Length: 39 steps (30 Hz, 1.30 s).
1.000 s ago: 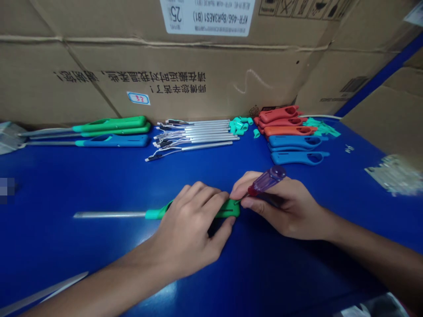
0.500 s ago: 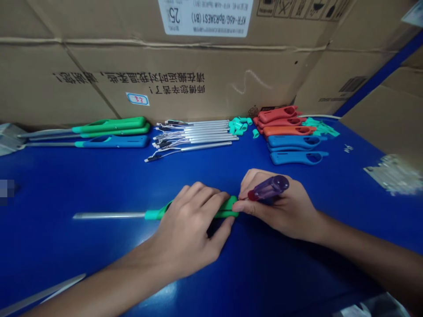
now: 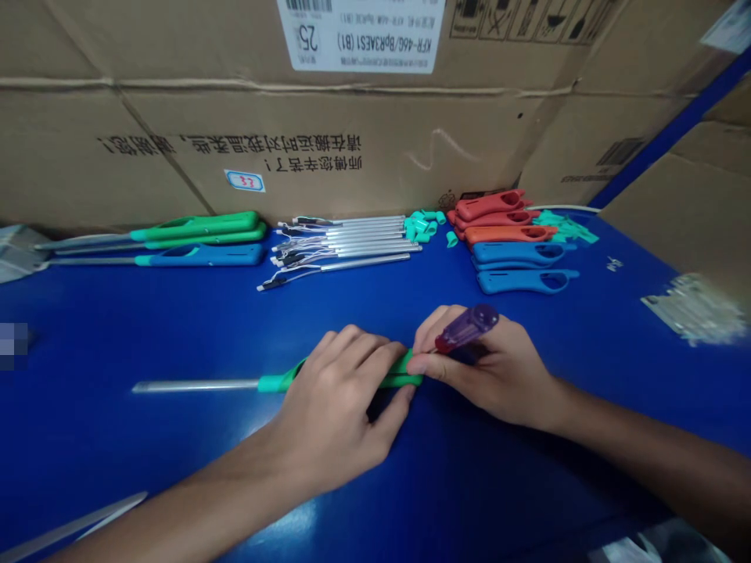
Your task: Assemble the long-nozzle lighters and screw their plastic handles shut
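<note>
A green long-nosed gas lighter (image 3: pixel 274 383) lies flat on the blue table, its metal tube pointing left. My left hand (image 3: pixel 346 391) is closed over the lighter's handle from above, hiding much of it. In my right hand (image 3: pixel 493 367) is a screwdriver (image 3: pixel 466 328) with a purple see-through handle, leaning to the right. Thumb and fingers pinch it low, near the shaft. Its tip meets the right end of the green handle, but my fingers hide the exact spot.
Finished-looking lighters (image 3: pixel 203 254) lie at the back left. Metal tubes with wires (image 3: pixel 364 234), turquoise collars (image 3: pixel 422 225) and red, orange and blue handle shells (image 3: pixel 525 281) line the cardboard wall (image 3: pixel 381 117). A clear bag of small parts (image 3: pixel 698 309) sits at the right.
My right hand and the screwdriver have shifted slightly left, over the end of the green handle. My left hand keeps its hold on the lighter.
</note>
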### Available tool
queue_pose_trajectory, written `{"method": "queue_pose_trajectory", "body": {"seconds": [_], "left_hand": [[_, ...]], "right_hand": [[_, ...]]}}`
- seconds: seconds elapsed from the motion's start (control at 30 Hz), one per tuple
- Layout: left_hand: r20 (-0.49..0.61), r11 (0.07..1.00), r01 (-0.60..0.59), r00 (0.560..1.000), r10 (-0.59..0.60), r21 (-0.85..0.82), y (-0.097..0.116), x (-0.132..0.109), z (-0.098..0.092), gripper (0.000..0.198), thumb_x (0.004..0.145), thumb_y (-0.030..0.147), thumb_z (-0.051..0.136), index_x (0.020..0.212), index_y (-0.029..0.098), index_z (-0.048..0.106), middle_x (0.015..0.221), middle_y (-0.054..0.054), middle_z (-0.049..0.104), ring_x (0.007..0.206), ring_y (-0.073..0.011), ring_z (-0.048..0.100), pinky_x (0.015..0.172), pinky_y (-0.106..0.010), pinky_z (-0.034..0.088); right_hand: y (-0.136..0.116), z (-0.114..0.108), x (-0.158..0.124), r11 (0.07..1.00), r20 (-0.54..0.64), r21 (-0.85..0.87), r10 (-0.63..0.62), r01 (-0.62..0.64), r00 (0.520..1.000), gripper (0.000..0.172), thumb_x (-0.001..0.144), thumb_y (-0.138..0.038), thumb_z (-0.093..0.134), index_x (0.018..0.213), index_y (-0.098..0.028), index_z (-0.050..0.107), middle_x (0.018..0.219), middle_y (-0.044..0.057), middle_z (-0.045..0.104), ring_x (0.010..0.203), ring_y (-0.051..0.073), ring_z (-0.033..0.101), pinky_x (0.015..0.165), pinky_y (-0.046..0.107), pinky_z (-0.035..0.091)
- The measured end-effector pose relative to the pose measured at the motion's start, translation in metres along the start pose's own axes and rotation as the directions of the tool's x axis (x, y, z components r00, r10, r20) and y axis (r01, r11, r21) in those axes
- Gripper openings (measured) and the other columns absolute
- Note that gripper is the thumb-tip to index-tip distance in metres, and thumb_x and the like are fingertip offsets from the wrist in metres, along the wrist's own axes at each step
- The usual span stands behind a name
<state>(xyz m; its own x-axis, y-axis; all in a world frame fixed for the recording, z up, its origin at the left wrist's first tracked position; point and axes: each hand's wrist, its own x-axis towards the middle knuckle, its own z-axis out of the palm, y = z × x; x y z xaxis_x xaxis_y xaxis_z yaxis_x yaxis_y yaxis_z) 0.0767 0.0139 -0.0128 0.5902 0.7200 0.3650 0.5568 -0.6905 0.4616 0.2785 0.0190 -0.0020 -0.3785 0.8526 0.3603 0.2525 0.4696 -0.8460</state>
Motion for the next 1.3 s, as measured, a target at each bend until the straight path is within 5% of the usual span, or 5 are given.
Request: {"method": "queue_pose_trajectory", "body": {"seconds": [0.23, 0.6, 1.03, 1.3], "left_hand": [[0.002, 1.0, -0.004, 1.0, 0.004, 0.007, 0.0, 0.001, 0.0, 0.015, 0.09, 0.021, 0.059, 0.103, 0.018, 0.066, 0.103, -0.005, 0.071, 0.09, -0.0244, 0.058, 0.075, -0.041, 0.045], [0.021, 1.0, 0.018, 1.0, -0.018, 0.021, 0.0, -0.001, 0.001, 0.017, 0.091, 0.023, 0.059, 0.105, 0.016, 0.065, 0.101, -0.006, 0.07, 0.089, -0.025, 0.057, 0.074, -0.043, 0.045], [0.006, 1.0, -0.002, 1.0, 0.002, 0.025, -0.001, -0.002, 0.001, 0.018, 0.09, 0.023, 0.06, 0.106, 0.017, 0.065, 0.102, -0.005, 0.07, 0.09, -0.0244, 0.057, 0.075, -0.042, 0.045], [0.004, 0.999, 0.016, 1.0, -0.016, 0.033, 0.0, 0.0, 0.002, 0.015, 0.091, 0.024, 0.059, 0.102, 0.016, 0.065, 0.101, -0.006, 0.07, 0.088, -0.0243, 0.057, 0.075, -0.041, 0.044]], "right_hand": [[-0.002, -0.004, 0.0, 0.988, 0.079, 0.14, 0.047, -0.057, 0.996, 0.006, 0.096, -0.019, 0.061, 0.099, -0.016, 0.065, 0.089, 0.004, 0.069, 0.068, 0.01, 0.065, 0.063, 0.019, 0.057], [-0.006, -0.014, 0.005, 0.984, 0.036, -0.157, -0.079, 0.084, 0.996, 0.009, 0.086, -0.015, 0.074, 0.081, -0.018, 0.066, 0.079, 0.0, 0.072, 0.071, 0.012, 0.068, 0.065, 0.019, 0.055], [-0.008, -0.014, 0.005, 0.986, 0.089, -0.083, -0.139, 0.146, 0.986, 0.011, 0.091, -0.006, 0.064, 0.092, -0.016, 0.065, 0.09, 0.003, 0.071, 0.086, 0.011, 0.068, 0.08, 0.018, 0.054], [-0.007, -0.014, 0.004, 0.976, 0.065, -0.134, -0.164, 0.171, 0.984, 0.01, 0.091, -0.008, 0.065, 0.087, -0.017, 0.065, 0.083, 0.001, 0.071, 0.077, 0.013, 0.068, 0.071, 0.021, 0.054]]}}
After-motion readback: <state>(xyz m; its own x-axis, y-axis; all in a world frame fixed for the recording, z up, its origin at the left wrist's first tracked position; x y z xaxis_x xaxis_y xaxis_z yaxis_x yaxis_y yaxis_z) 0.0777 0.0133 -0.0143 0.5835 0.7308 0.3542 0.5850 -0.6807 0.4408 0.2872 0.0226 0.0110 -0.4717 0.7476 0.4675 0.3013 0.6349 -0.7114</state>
